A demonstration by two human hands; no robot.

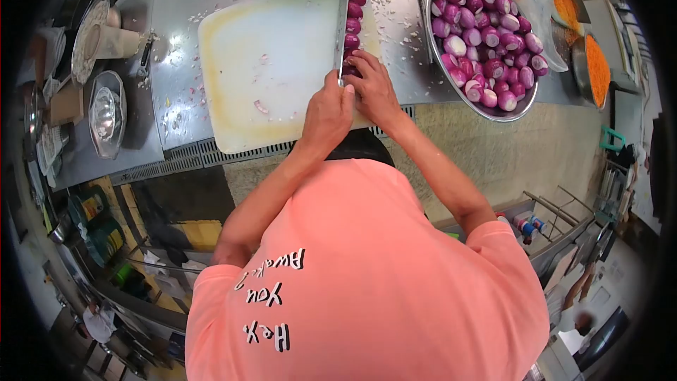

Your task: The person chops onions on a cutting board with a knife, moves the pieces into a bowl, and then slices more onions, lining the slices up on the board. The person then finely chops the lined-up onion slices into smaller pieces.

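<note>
My left hand [328, 114] is closed around the handle of a large knife [343, 21]. Its long blade points away from me, along the left side of a row of peeled red onions [353, 25] near the right edge of the white cutting board [275, 63]. My right hand [374, 92] has its fingers bent over the near end of that row, close beside the knife's handle end. The onion under those fingers is partly hidden. A few thin onion scraps [261, 106] lie on the board.
A metal bowl [486, 117] full of peeled red onions stands right of the board. Farther right is a bowl of shredded orange food [598, 70]. Onion bits litter the steel table [180, 0]. A foil-like dish [107, 114] and a beige container [118, 42] stand left.
</note>
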